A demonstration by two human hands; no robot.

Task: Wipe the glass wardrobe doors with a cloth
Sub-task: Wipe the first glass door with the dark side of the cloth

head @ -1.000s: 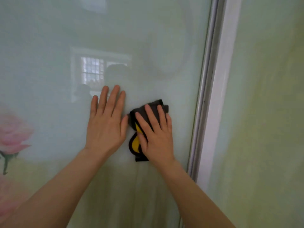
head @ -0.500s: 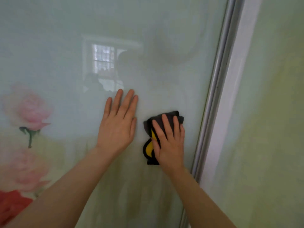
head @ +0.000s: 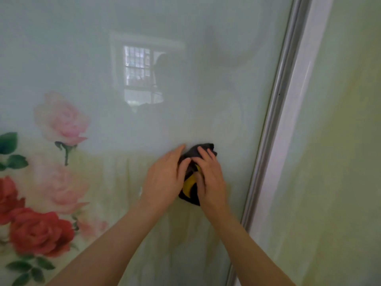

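Right hand (head: 209, 178) flat on the dark cloth (head: 190, 181), fingers straight and slightly spread, pressing it onto the glass door (head: 144, 124). Left hand (head: 165, 178) alongside, fingers together; thumb and fingertips touch the cloth's left edge — can't tell if it's pinching. Cloth mostly hidden; a yellow patch shows between the hands. Near the metal frame (head: 274, 120). Rose print (head: 59, 120) at left, window reflection (head: 137, 67) above.
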